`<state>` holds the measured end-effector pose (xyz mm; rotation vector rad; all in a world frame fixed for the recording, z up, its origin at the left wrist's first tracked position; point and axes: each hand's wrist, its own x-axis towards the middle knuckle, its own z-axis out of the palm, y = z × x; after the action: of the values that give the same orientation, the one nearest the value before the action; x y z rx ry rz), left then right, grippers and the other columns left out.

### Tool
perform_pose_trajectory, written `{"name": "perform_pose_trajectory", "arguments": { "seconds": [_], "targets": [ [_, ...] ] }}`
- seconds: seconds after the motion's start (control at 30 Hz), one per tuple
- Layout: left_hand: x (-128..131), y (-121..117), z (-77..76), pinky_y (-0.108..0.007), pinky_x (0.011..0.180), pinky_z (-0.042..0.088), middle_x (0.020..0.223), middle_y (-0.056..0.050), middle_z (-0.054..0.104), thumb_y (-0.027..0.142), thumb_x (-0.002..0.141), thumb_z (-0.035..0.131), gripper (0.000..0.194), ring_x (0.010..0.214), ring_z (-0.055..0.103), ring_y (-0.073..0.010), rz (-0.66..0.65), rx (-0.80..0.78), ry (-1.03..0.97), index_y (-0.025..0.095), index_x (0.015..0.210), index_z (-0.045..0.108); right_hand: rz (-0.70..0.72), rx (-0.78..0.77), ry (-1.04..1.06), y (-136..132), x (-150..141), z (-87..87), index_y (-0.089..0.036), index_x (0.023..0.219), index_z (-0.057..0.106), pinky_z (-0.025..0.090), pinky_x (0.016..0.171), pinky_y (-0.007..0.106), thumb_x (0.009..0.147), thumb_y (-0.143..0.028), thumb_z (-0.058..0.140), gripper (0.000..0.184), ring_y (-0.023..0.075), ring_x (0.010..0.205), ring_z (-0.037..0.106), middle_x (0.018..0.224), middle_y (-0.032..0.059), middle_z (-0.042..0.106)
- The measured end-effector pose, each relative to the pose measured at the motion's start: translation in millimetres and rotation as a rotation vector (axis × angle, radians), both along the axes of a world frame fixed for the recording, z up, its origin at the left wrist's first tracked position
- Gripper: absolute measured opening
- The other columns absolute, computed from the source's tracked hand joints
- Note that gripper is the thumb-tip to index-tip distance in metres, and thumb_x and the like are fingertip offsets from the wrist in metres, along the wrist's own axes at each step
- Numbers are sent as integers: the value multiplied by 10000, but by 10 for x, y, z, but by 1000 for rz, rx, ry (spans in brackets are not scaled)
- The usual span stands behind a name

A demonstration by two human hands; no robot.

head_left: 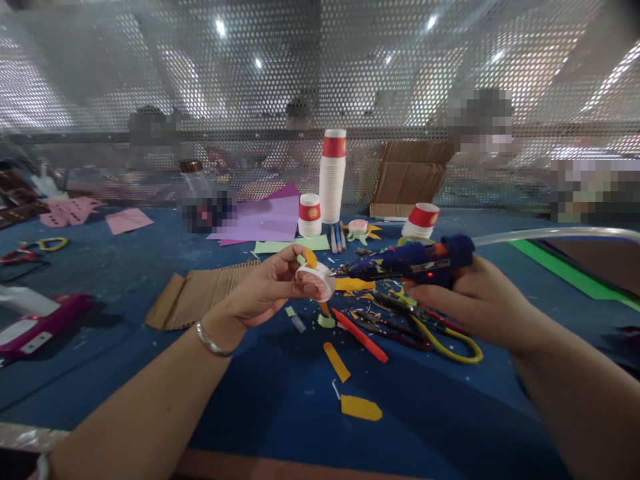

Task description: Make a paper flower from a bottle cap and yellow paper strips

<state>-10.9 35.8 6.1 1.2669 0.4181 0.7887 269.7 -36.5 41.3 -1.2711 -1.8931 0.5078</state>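
My left hand (pixel 273 285) pinches a cut-down paper cup base (pixel 316 283) with a reddish pattern on its round face. Orange paper pieces (pixel 311 258) stick out from its side. A blue glue gun (pixel 405 261) with a small red light is gripped in my right hand (pixel 475 300), and a long clear glue stick (pixel 550 232) runs out of its back. The gun's nozzle is at the right side of the cup base; whether they touch, I cannot tell. Beneath lie a red marker (pixel 361 337), yellow-handled scissors (pixel 445 337) and an orange paper strip (pixel 337 362).
A tall paper cup stack (pixel 332 187) stands at the back between shorter stacks. Purple paper (pixel 267 217) and corrugated cardboard (pixel 200 293) lie to the left, with a power strip (pixel 45 327) at far left. A perforated metal screen (pixel 320 73) closes off the back; people are behind it.
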Motion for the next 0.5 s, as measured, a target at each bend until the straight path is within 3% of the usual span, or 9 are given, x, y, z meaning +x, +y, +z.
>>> {"name": "perform_pose_trajectory", "arguments": {
  "seconds": [0.07, 0.3, 0.5],
  "targets": [
    [-3, 4, -4, -289, 766, 583, 806, 11, 739, 114, 786, 813, 311, 764, 719, -142, 7, 12, 8, 205, 995, 602, -3, -4, -20, 5, 11, -14, -217, 672, 684, 462, 469, 302, 771, -383, 614, 206, 181, 531, 560, 601, 7, 689],
    [26, -20, 34, -296, 776, 596, 859, 3, 761, 194, 734, 875, 389, 780, 749, -161, 154, 143, 38, 208, 968, 564, -8, 78, -102, 10, 13, -12, -220, 459, 525, 362, 393, 281, 781, -350, 559, 349, 133, 424, 478, 442, -2, 557],
    [44, -51, 113, -281, 763, 571, 850, 29, 750, 149, 704, 878, 413, 755, 741, -157, 292, 203, -56, 233, 984, 585, -118, 134, -162, 1, 18, -44, -242, 361, 447, 321, 399, 323, 787, -421, 570, 479, 145, 373, 425, 349, 5, 440]
  ]
}}
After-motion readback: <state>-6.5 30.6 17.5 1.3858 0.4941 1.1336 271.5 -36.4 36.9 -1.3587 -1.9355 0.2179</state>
